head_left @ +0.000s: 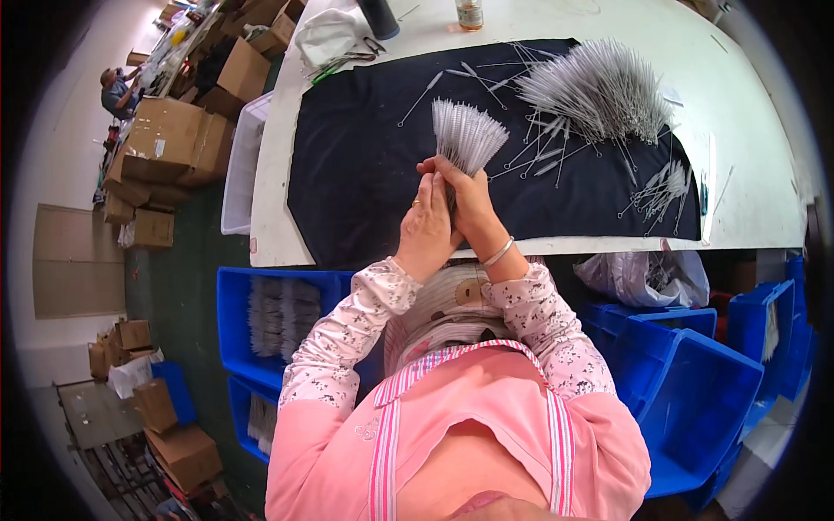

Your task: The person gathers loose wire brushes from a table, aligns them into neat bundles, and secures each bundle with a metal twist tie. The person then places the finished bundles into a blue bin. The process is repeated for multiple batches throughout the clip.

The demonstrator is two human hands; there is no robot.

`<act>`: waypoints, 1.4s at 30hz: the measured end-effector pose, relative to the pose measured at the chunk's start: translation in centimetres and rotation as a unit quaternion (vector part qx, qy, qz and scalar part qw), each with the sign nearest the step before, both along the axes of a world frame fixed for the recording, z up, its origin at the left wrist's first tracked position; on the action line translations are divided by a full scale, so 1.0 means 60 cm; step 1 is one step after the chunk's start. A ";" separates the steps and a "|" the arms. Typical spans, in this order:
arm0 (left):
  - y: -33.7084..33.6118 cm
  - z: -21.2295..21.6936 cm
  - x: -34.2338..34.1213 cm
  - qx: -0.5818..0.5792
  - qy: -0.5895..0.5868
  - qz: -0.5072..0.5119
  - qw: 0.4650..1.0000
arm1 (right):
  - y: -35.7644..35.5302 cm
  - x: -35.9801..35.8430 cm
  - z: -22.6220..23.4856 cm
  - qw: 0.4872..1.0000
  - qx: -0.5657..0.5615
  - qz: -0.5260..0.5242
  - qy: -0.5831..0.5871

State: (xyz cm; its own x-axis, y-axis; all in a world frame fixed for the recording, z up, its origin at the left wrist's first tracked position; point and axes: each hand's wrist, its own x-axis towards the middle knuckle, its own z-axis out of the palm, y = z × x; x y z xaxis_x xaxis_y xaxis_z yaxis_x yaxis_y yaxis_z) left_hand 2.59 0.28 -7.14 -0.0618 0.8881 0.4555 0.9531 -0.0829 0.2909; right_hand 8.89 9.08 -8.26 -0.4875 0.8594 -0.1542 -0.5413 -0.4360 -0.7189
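Both hands raised together over the near edge of the dark cloth (pixel 365 174), at about 6 o'clock on the white surface (pixel 747 113). Left hand (pixel 427 227) and right hand (pixel 469 204) each wrapped around the wire stems of one bundle of small brushes (pixel 467 132), grip closed on it, bristle heads fanning up and out. To do this well, probably best to keep the stems squeezed low and parallel, tap the ends level, and let no single brush slide out of the fan. One large loose heap of brushes (pixel 599 87) lying at 1 o'clock on the cloth, too many to count; a smaller cluster (pixel 662 187) at 3 o'clock, with stray single brushes scattered between. One dark cup (pixel 379 17) and one small bottle (pixel 469 13) at 12 o'clock by the far edge. Blue bins (pixel 686 391) below the surface on either side, at least four, one at 8 o'clock holding rows of brushes. Cardboard boxes (pixel 165 139) stacked at 10 o'clock.
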 end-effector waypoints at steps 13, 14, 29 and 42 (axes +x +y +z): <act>0.035 0.008 -0.035 -0.111 -0.738 -0.108 0.657 | 0.006 0.037 0.017 0.986 0.118 0.114 0.031; 0.033 0.005 -0.036 -0.123 -0.719 -0.126 0.673 | 0.008 0.037 0.013 0.981 0.132 0.136 0.039; 0.015 0.044 -0.038 -0.280 -0.719 -0.046 0.635 | 0.013 0.063 0.020 0.976 0.129 0.151 -0.092; 0.010 0.032 -0.013 -0.176 -0.706 -0.007 0.686 | -0.014 0.027 -0.010 0.995 0.093 -0.038 0.017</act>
State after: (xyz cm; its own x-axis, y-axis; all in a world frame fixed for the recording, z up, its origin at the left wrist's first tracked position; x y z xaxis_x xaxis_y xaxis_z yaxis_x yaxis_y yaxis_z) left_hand 1.82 0.89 -5.21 -0.2111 0.9330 -0.2915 -0.2986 0.2224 0.9281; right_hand 10.54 8.23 -8.87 -0.4215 0.9064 0.0263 -0.5935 -0.2538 -0.7638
